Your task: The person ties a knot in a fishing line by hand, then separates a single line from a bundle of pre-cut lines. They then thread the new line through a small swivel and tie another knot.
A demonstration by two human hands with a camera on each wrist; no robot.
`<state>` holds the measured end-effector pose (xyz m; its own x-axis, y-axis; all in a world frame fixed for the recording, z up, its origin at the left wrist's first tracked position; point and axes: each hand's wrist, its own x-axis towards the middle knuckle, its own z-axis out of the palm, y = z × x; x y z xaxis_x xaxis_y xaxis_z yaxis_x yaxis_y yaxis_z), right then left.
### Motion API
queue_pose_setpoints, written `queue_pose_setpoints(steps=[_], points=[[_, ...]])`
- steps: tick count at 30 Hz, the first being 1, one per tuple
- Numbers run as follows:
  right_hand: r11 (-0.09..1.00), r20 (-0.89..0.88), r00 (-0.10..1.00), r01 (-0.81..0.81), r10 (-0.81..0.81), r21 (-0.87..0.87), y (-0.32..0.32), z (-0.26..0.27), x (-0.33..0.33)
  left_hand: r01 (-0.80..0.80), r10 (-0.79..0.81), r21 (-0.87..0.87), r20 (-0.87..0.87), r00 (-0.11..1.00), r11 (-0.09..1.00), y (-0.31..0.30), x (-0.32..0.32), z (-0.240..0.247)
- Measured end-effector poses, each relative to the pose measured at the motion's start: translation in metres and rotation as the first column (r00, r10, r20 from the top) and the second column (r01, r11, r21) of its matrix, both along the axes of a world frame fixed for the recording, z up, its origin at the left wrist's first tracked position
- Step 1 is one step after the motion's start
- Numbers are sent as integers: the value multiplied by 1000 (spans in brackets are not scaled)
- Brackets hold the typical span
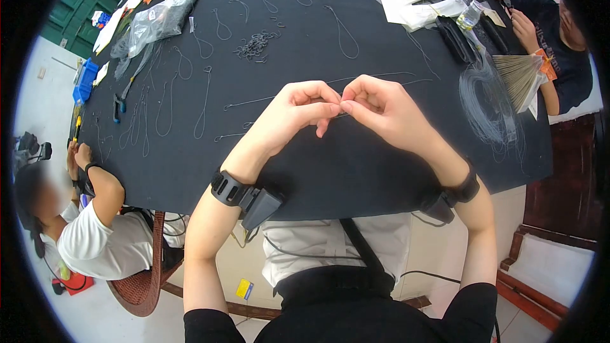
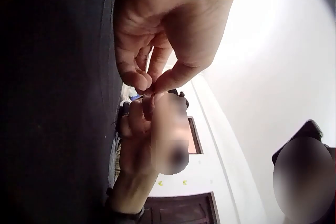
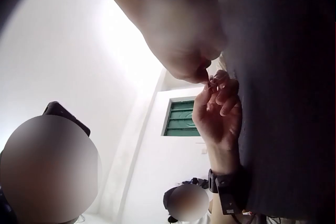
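Observation:
My left hand (image 1: 302, 113) and right hand (image 1: 389, 114) meet fingertip to fingertip above the black-covered table (image 1: 330, 181). Thumb and index finger of each hand pinch together at one tiny spot. A thin dark line (image 1: 406, 84) runs out to the right from behind the fingers; what they pinch is mostly hidden, and I cannot tell its exact kind. Another thin line (image 1: 251, 102), ending in a small loop, lies just beyond the left hand. In the left wrist view the left hand (image 2: 165, 27) bends down to the touching fingertips; the right wrist view shows the right hand (image 3: 184, 37) likewise.
Several looped lines (image 1: 204, 105) lie on the left and far table, around a pile of small dark hooks (image 1: 255, 46). A coil of clear line (image 1: 486, 108) and a black case (image 1: 455, 39) are at right. One person (image 1: 95, 228) sits left, another (image 1: 553, 44) right.

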<state>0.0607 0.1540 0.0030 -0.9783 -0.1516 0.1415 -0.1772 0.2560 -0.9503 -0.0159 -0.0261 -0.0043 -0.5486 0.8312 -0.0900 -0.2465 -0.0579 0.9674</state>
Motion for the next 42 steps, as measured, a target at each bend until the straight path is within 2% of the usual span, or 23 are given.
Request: queue_pose_setpoints(steps=[10, 16, 20, 24, 25, 26, 28, 29, 34, 42], points=[[1000, -12, 1000, -5, 5, -2, 1, -2, -2, -13, 12, -32, -34, 999, 999, 1, 0, 3], [989, 2, 989, 151, -151, 3, 10, 2, -6, -46, 46, -26, -30, 999, 999, 1, 0, 0], [967, -69, 968, 232, -241, -109, 15, 4, -11, -46, 47, -29, 27, 999, 999, 0, 0, 1], [942, -21, 944, 327, -330, -79, 23, 20, -9, -53, 53, -10, 35, 998, 999, 0, 0, 3], [940, -70, 941, 325, -332, -101, 29, 16, -13, -54, 54, -2, 37, 998, 999, 0, 0, 3], [936, -79, 932, 350, -353, -45, 35, 18, -14, -57, 58, -3, 36, 998, 998, 0, 0, 3], [916, -33, 937, 331, -347, -227, 42, 19, -16, -64, 64, -6, 35, 997, 998, 0, 0, 2], [911, -30, 938, 328, -345, -249, 42, 21, -16, -58, 59, -20, 38, 998, 998, 0, 0, 3], [927, -45, 948, 297, -315, -228, 52, 18, -19, -67, 71, -74, 46, 996, 995, -1, -5, 1], [918, -99, 933, 315, -346, -241, 56, 14, -22, -122, 113, -59, -138, 984, 991, 0, -2, 0]])
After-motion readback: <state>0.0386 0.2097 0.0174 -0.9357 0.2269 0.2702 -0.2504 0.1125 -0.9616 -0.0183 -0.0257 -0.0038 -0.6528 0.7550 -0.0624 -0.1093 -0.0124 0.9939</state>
